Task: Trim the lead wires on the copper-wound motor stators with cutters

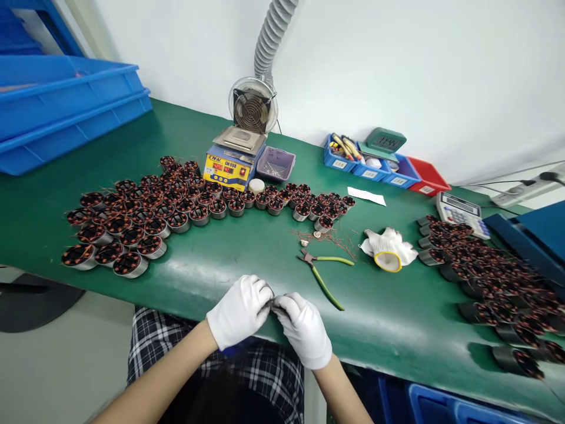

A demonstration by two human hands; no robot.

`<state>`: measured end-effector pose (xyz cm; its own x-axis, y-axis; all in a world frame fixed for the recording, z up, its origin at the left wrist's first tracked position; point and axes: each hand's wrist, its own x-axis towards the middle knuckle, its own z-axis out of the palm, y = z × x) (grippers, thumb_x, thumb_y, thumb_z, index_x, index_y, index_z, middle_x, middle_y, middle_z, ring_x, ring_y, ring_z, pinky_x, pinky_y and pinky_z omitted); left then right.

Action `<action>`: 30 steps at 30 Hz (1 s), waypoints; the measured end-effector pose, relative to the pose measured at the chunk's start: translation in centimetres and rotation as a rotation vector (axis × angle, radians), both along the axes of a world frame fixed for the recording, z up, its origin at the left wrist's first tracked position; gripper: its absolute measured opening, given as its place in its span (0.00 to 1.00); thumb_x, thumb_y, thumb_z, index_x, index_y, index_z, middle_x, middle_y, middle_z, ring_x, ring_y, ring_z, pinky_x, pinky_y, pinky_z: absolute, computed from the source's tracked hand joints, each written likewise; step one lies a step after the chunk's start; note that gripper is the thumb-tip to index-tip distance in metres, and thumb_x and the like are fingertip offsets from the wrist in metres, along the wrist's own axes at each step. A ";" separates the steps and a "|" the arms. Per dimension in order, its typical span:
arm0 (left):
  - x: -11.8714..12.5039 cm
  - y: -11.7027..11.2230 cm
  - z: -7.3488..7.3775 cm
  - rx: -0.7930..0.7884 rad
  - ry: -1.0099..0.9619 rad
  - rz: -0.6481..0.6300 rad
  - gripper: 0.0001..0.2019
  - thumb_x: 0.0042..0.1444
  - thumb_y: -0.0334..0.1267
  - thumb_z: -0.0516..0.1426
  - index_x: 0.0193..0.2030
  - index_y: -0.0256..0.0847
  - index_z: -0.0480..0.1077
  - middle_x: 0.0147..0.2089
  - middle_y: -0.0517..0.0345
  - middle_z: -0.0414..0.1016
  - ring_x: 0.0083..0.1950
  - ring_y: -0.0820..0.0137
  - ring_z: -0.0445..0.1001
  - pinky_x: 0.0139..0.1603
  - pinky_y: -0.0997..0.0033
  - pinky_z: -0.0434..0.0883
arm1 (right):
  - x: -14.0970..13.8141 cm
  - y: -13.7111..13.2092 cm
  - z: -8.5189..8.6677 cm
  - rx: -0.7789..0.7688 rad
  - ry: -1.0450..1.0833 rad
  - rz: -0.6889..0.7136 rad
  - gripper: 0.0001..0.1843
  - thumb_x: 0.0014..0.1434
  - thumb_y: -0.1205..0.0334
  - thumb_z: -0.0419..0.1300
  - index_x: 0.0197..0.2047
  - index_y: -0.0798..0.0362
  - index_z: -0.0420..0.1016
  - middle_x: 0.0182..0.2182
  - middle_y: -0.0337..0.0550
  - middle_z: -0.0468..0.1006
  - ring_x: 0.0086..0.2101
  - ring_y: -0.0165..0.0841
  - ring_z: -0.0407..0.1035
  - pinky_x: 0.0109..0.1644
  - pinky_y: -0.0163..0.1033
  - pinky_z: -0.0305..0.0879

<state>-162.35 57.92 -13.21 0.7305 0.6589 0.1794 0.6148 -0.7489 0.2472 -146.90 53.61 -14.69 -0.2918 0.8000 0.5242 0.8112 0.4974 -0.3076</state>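
Note:
My left hand (pixel 243 310) and my right hand (pixel 302 330), both in white gloves, meet above the front edge of the green table (pixel 212 268). Their fingers are pinched together, fingertips nearly touching and dark grey at the ends. Whatever they hold is too small and covered to make out. Beyond my right hand lie diagonal cutters (pixel 325 271) with green handles, jaws apart. Copper wire scraps (pixel 334 240) are scattered just behind them. Rows of motor stators (pixel 131 264) with copper windings in metal rings stand on the left and centre.
A second group of stators (pixel 474 312) fills the right side. A white glove (pixel 388 247) lies right of the cutters. At the back stand a yellow-and-blue solder pot (pixel 229 168), a purple tray (pixel 276 164) and small bins (pixel 404 171). Blue crates (pixel 66 112) are stacked at far left.

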 end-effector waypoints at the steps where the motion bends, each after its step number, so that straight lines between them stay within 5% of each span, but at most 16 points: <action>1: -0.1 0.1 0.1 -0.009 0.010 -0.006 0.01 0.52 0.30 0.52 0.31 0.38 0.63 0.32 0.54 0.67 0.34 0.63 0.65 0.35 0.63 0.66 | -0.1 0.2 -0.3 0.022 0.003 -0.016 0.15 0.64 0.63 0.44 0.35 0.56 0.70 0.22 0.43 0.71 0.21 0.30 0.67 0.25 0.33 0.64; 8: -0.6 0.1 0.4 -0.099 -0.006 -0.009 0.03 0.54 0.30 0.51 0.35 0.38 0.63 0.36 0.53 0.70 0.37 0.62 0.69 0.38 0.59 0.69 | 0.2 0.2 -0.9 0.006 0.059 0.017 0.15 0.64 0.62 0.43 0.39 0.55 0.69 0.25 0.44 0.74 0.23 0.30 0.70 0.27 0.32 0.66; 13: -1.9 0.3 -0.4 -0.288 -0.222 0.135 0.36 0.39 0.38 0.64 0.55 0.36 0.55 0.60 0.37 0.57 0.58 0.54 0.62 0.55 0.52 0.64 | -0.3 0.2 -1.7 -0.096 0.256 0.003 0.13 0.64 0.61 0.46 0.42 0.54 0.70 0.27 0.44 0.74 0.26 0.30 0.71 0.30 0.30 0.68; 18: -2.4 0.5 -0.3 -0.528 -0.293 0.246 0.24 0.35 0.35 0.66 0.42 0.39 0.68 0.56 0.45 0.64 0.55 0.55 0.65 0.56 0.52 0.62 | -0.4 0.3 -0.9 -0.110 0.280 -0.004 0.17 0.63 0.65 0.44 0.36 0.54 0.74 0.24 0.43 0.69 0.23 0.28 0.68 0.26 0.30 0.65; 22: -1.9 -0.8 1.5 -0.837 -0.621 0.351 0.26 0.38 0.35 0.64 0.47 0.42 0.66 0.49 0.53 0.71 0.48 0.62 0.71 0.51 0.58 0.68 | -0.6 -0.2 2.3 -0.187 0.411 -0.027 0.13 0.58 0.69 0.48 0.32 0.54 0.73 0.23 0.41 0.68 0.22 0.27 0.65 0.27 0.30 0.63; 24: -1.8 -1.6 2.6 -0.903 -0.770 0.280 0.21 0.40 0.36 0.63 0.44 0.42 0.68 0.44 0.54 0.73 0.44 0.64 0.73 0.48 0.62 0.70 | -0.8 -0.4 3.9 -0.316 0.503 -0.055 0.11 0.55 0.69 0.50 0.27 0.53 0.71 0.21 0.38 0.66 0.22 0.27 0.62 0.27 0.30 0.61; 27: -2.2 -2.2 3.7 -0.697 -0.851 0.111 0.06 0.47 0.37 0.60 0.34 0.41 0.71 0.43 0.52 0.72 0.45 0.65 0.72 0.48 0.65 0.70 | -1.2 -0.5 5.7 -0.574 0.682 -0.074 0.09 0.51 0.67 0.51 0.21 0.52 0.66 0.18 0.35 0.62 0.20 0.27 0.57 0.26 0.31 0.58; 30: -2.7 -2.3 3.8 -0.367 -0.757 0.089 0.16 0.50 0.33 0.57 0.47 0.44 0.67 0.50 0.51 0.67 0.50 0.64 0.69 0.52 0.63 0.67 | -1.5 -0.5 6.5 -0.831 0.914 -0.086 0.07 0.48 0.63 0.52 0.20 0.52 0.61 0.16 0.31 0.56 0.17 0.25 0.50 0.21 0.31 0.51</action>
